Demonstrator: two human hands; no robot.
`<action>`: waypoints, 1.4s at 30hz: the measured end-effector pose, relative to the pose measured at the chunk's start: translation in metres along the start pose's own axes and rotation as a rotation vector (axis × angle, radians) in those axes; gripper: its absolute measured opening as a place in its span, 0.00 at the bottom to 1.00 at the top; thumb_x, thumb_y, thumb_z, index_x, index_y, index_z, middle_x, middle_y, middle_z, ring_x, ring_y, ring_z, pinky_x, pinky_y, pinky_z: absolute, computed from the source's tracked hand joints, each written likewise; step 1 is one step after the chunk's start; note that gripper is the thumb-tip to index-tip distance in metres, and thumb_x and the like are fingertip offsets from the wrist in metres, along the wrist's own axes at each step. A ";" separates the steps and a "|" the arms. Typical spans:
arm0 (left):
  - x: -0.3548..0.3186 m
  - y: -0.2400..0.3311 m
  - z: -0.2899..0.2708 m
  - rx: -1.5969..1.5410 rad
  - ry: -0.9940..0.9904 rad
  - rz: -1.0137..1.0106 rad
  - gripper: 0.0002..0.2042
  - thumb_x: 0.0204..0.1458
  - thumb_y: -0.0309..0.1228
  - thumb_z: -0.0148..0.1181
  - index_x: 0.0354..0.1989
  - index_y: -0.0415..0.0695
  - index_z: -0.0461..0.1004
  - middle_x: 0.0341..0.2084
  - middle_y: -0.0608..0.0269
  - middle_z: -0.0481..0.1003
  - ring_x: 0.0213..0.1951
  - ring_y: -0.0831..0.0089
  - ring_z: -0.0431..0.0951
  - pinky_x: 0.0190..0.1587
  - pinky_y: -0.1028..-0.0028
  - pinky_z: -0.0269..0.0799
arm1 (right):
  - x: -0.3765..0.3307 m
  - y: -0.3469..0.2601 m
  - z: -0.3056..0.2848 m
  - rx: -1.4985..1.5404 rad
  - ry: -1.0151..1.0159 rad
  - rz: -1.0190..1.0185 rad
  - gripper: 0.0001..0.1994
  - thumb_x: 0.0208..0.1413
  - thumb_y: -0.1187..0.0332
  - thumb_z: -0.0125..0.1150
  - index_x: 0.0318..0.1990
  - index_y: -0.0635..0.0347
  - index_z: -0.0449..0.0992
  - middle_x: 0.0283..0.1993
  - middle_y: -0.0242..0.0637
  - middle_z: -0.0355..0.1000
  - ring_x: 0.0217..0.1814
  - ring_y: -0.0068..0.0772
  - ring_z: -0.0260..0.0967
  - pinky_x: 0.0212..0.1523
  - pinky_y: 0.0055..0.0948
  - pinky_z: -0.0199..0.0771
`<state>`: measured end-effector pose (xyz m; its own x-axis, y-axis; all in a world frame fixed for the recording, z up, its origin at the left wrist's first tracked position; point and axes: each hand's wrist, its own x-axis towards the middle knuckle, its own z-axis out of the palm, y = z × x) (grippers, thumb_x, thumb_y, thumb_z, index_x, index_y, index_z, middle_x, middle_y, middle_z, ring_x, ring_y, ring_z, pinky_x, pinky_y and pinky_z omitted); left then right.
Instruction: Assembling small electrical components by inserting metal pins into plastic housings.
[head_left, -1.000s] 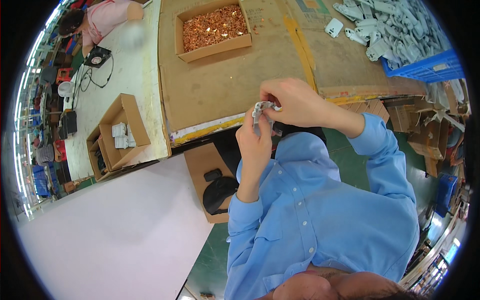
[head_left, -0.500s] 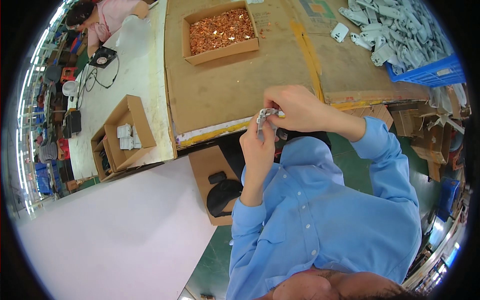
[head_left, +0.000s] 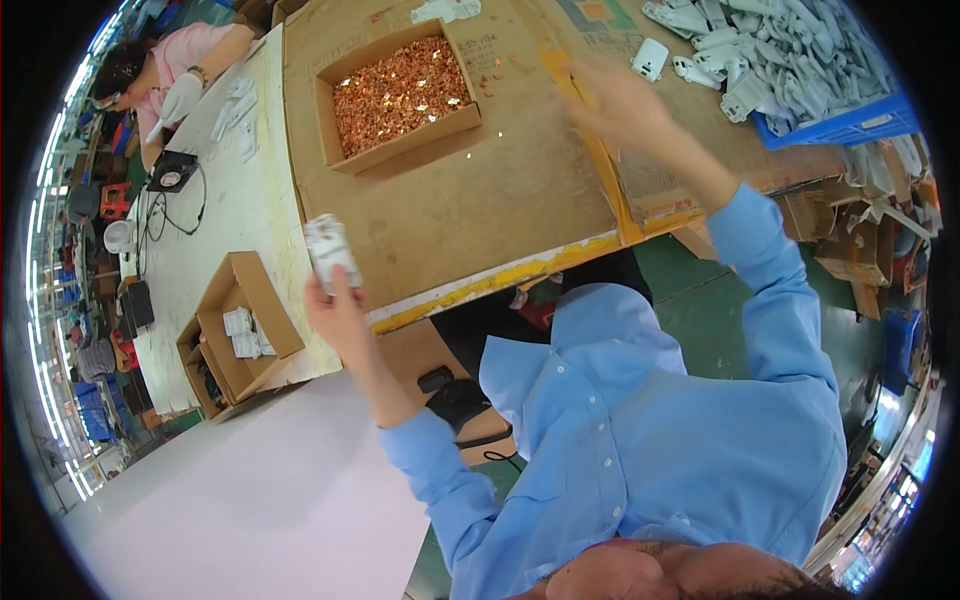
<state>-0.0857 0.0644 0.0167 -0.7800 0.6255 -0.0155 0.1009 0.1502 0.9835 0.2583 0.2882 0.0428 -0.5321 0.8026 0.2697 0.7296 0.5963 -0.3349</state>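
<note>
Plastic part, white, flat and oblong (head_left: pixel 327 245), is in our left hand (head_left: pixel 338 308), gripped at its near end between thumb and fingers. We have it at the left edge of the brown cardboard-topped bench (head_left: pixel 520 195), toward the near-left corner; can't tell if it touches the top.

Our right hand (head_left: pixel 618 100) is out over the same bench, right of centre, by the yellow tape strip (head_left: pixel 610 195) that runs from the near edge toward the far side. It's blurred: we can't tell if it's empty or has hold of something.

Far-left on our bench: shallow brown cardboard box (head_left: pixel 415 139) full of small copper-coloured pieces (head_left: pixel 395 90), a few strays just right of it. Far-right corner: blue plastic crate (head_left: pixel 862 127) heaped with pale plastic parts (head_left: pixel 800 60), one loose white piece (head_left: pixel 650 60) flat on the top to its left.

Left of us, white-topped bench (head_left: pixel 240 205): divided brown carton (head_left: pixel 272 298) at its near edge, white parts (head_left: pixel 245 332) inside. Farther up, a co-worker's white-gloved hand (head_left: pixel 181 97) is near a black fan-like unit (head_left: pixel 172 170) with a cable.
</note>
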 end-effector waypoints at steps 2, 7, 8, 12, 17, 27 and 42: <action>0.058 -0.017 -0.014 -0.036 -0.004 0.026 0.10 0.55 0.29 0.62 0.43 0.39 0.73 0.26 0.68 0.74 0.22 0.83 0.70 0.23 0.83 0.65 | 0.024 0.069 -0.003 -0.232 0.008 0.011 0.25 0.50 0.61 0.61 0.57 0.57 0.68 0.57 0.43 0.68 0.58 0.48 0.65 0.56 0.41 0.66; 0.194 -0.059 -0.040 0.045 0.101 -0.075 0.14 0.54 0.28 0.63 0.47 0.36 0.71 0.26 0.62 0.74 0.25 0.78 0.73 0.26 0.81 0.71 | 0.047 0.145 -0.030 -0.363 -0.307 0.083 0.29 0.47 0.68 0.60 0.60 0.57 0.64 0.55 0.44 0.68 0.57 0.47 0.65 0.56 0.44 0.66; 0.214 -0.062 -0.041 0.109 0.145 -0.062 0.13 0.55 0.27 0.61 0.46 0.35 0.71 0.26 0.62 0.74 0.25 0.77 0.73 0.27 0.80 0.72 | 0.048 0.148 -0.033 -0.372 -0.307 0.095 0.29 0.47 0.68 0.60 0.60 0.57 0.64 0.55 0.44 0.68 0.57 0.47 0.65 0.56 0.44 0.66; 0.274 -0.064 -0.037 0.113 0.113 -0.190 0.19 0.53 0.24 0.60 0.52 0.29 0.67 0.31 0.56 0.74 0.28 0.74 0.75 0.27 0.78 0.74 | 0.035 0.145 -0.034 -0.499 -0.441 0.098 0.31 0.43 0.68 0.66 0.59 0.53 0.65 0.53 0.38 0.69 0.58 0.44 0.65 0.57 0.43 0.64; 0.321 -0.070 -0.027 0.392 0.279 0.156 0.29 0.47 0.27 0.64 0.57 0.30 0.63 0.37 0.53 0.74 0.37 0.69 0.76 0.38 0.74 0.75 | 0.033 0.146 -0.018 -0.588 -0.376 -0.096 0.30 0.39 0.71 0.70 0.54 0.54 0.68 0.54 0.34 0.67 0.59 0.40 0.62 0.59 0.38 0.62; 0.069 0.021 0.028 -0.018 -0.086 0.275 0.20 0.56 0.25 0.58 0.56 0.38 0.63 0.41 0.56 0.75 0.40 0.79 0.74 0.41 0.80 0.69 | 0.022 0.112 -0.030 -0.585 -0.393 -0.204 0.25 0.38 0.73 0.65 0.49 0.57 0.69 0.48 0.36 0.69 0.53 0.41 0.65 0.55 0.36 0.63; -0.113 -0.015 0.058 -0.857 -0.590 -0.417 0.18 0.65 0.34 0.42 0.61 0.41 0.59 0.52 0.59 0.69 0.50 0.69 0.74 0.51 0.65 0.74 | -0.024 -0.145 0.021 0.711 -0.375 -0.622 0.23 0.50 0.67 0.61 0.55 0.60 0.67 0.45 0.42 0.71 0.48 0.43 0.69 0.48 0.40 0.70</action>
<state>0.0369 0.0363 -0.0069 -0.2156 0.9485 -0.2319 -0.7357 -0.0017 0.6773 0.1557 0.1829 0.0658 -0.9197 0.2277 0.3198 -0.0821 0.6849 -0.7240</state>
